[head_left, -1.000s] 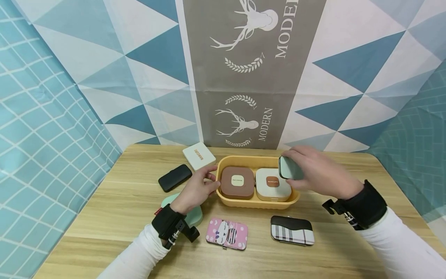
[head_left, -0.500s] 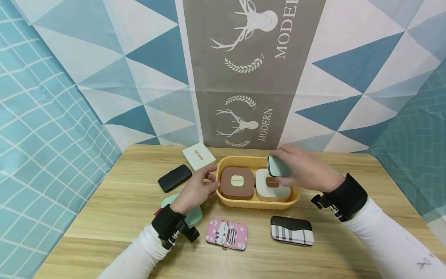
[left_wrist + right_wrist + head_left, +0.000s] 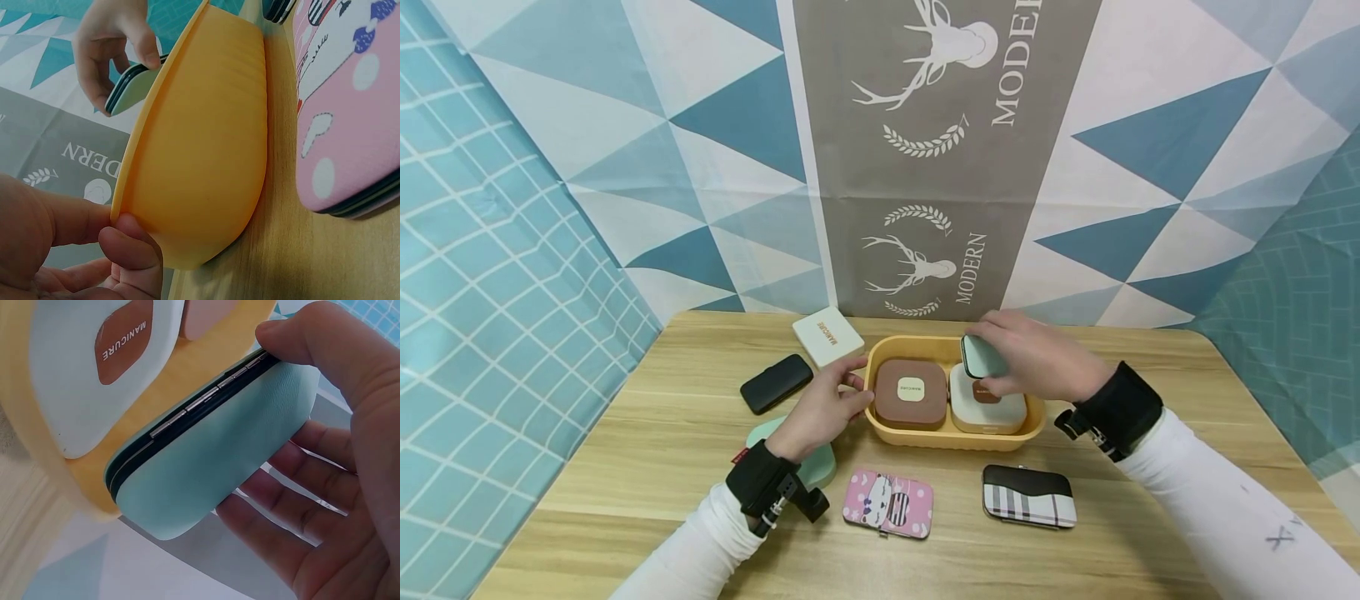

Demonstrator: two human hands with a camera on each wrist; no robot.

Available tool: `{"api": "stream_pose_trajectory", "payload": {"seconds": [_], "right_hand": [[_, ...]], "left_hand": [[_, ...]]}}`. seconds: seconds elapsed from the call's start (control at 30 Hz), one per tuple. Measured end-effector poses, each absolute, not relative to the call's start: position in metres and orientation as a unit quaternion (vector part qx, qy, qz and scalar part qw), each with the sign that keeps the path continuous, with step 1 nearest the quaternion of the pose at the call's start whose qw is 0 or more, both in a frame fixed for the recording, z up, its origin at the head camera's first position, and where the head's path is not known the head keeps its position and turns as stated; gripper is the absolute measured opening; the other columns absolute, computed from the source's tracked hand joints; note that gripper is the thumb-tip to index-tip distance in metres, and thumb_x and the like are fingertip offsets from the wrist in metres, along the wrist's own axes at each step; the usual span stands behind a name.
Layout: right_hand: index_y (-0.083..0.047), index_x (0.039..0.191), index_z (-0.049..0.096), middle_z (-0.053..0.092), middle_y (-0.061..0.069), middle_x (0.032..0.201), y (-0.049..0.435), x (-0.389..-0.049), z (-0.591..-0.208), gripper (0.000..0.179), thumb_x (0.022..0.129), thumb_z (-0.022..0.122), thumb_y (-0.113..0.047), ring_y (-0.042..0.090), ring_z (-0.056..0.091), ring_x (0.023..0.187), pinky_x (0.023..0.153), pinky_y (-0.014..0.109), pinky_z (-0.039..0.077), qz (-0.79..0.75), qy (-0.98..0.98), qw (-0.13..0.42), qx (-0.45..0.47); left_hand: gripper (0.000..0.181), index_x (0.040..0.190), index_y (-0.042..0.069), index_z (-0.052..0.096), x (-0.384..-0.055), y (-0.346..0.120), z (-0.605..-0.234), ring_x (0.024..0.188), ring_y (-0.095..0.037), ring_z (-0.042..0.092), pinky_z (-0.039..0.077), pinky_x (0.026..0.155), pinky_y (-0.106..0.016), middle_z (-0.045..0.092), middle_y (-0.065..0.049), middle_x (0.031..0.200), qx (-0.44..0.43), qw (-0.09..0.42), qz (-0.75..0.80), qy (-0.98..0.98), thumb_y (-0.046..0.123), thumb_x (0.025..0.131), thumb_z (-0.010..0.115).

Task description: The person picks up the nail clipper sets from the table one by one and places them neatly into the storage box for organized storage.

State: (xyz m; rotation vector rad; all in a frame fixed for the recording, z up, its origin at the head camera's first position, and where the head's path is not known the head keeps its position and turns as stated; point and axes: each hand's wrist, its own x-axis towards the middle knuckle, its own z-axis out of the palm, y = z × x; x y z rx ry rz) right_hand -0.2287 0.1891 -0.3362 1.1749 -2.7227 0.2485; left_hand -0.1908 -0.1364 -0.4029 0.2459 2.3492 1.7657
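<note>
My left hand (image 3: 823,412) pinches the left rim of a yellow plastic basket (image 3: 200,137) between thumb and finger. Inside the basket lie a brown case (image 3: 912,412) on the left and a white case (image 3: 981,414) on the right, each with a "MANICURE" label. Over the back of the white case, my right hand (image 3: 1048,358) grips a mint-green manicure case (image 3: 212,444) between thumb and fingers. That case is closed and tilted, its metal hinge showing in the right wrist view. In the head view the fingers partly cover it and the white case.
Left of the basket lie a white "MANICURE" box (image 3: 828,336), a black case (image 3: 777,383) and a green case (image 3: 820,465) partly under my left wrist. In front are a pink cat-print case (image 3: 889,503) and a black-and-plaid case (image 3: 1029,497). A patterned cloth hangs behind the table.
My right hand has moved left with the mint-green case, from the basket's right end to above the back of the white case. My left hand stays on the rim.
</note>
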Motion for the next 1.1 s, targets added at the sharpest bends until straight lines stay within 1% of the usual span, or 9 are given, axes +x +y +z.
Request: {"api": "stream_pose_trajectory", "payload": {"seconds": [0.17, 0.33, 0.57, 0.7, 0.83, 1.1], "right_hand": [[0.004, 0.134, 0.065, 0.064, 0.014, 0.119, 0.185, -0.233, -0.337, 0.069, 0.08, 0.093, -0.028, 0.026, 0.06, 0.099, 0.082, 0.037, 0.058, 0.076, -0.916, 0.07, 0.389], [0.002, 0.132, 0.066, 0.065, 0.013, 0.117, 0.181, -0.238, -0.339, 0.067, 0.08, 0.093, -0.03, 0.025, 0.06, 0.098, 0.081, 0.036, 0.058, 0.071, -0.915, 0.058, 0.392], [-0.001, 0.128, 0.068, 0.065, 0.01, 0.113, 0.178, -0.245, -0.343, 0.062, 0.078, 0.092, -0.028, 0.024, 0.06, 0.094, 0.08, 0.037, 0.057, 0.063, -0.913, 0.051, 0.4], [-0.002, 0.127, 0.068, 0.064, 0.009, 0.114, 0.176, -0.247, -0.345, 0.06, 0.08, 0.092, -0.028, 0.024, 0.059, 0.096, 0.082, 0.037, 0.056, 0.059, -0.917, 0.026, 0.393], [0.0, 0.129, 0.067, 0.062, 0.011, 0.115, 0.173, -0.249, -0.346, 0.059, 0.082, 0.091, -0.026, 0.025, 0.058, 0.099, 0.085, 0.039, 0.056, 0.061, -0.92, -0.002, 0.386], [0.001, 0.132, 0.066, 0.063, 0.015, 0.123, 0.167, -0.252, -0.348, 0.06, 0.084, 0.091, -0.025, 0.027, 0.059, 0.103, 0.088, 0.041, 0.058, 0.047, -0.927, -0.035, 0.371]], "left_hand": [[0.055, 0.155, -0.001, 0.046, -0.191, -0.137, -0.403, 0.079, -0.027, 0.06, 0.05, 0.067, -0.031, 0.056, -0.015, 0.11, 0.085, 0.096, 0.597, 0.792, -0.001, 0.103, 0.065], [0.056, 0.155, -0.001, 0.046, -0.192, -0.137, -0.404, 0.079, -0.024, 0.06, 0.05, 0.066, -0.029, 0.056, -0.015, 0.11, 0.085, 0.096, 0.596, 0.792, -0.002, 0.102, 0.065], [0.055, 0.155, -0.001, 0.046, -0.191, -0.137, -0.404, 0.082, -0.03, 0.061, 0.05, 0.068, -0.031, 0.055, -0.015, 0.11, 0.082, 0.097, 0.598, 0.791, -0.002, 0.103, 0.065], [0.055, 0.155, -0.001, 0.046, -0.191, -0.137, -0.404, 0.082, -0.03, 0.061, 0.05, 0.067, -0.029, 0.055, -0.015, 0.11, 0.082, 0.098, 0.599, 0.791, -0.002, 0.103, 0.065], [0.055, 0.155, -0.001, 0.046, -0.192, -0.137, -0.405, 0.08, -0.028, 0.06, 0.05, 0.066, -0.029, 0.055, -0.015, 0.11, 0.084, 0.098, 0.598, 0.791, -0.002, 0.103, 0.065], [0.055, 0.155, -0.001, 0.046, -0.192, -0.137, -0.405, 0.078, -0.025, 0.06, 0.05, 0.067, -0.03, 0.055, -0.015, 0.11, 0.087, 0.097, 0.596, 0.793, -0.002, 0.103, 0.065]]}}
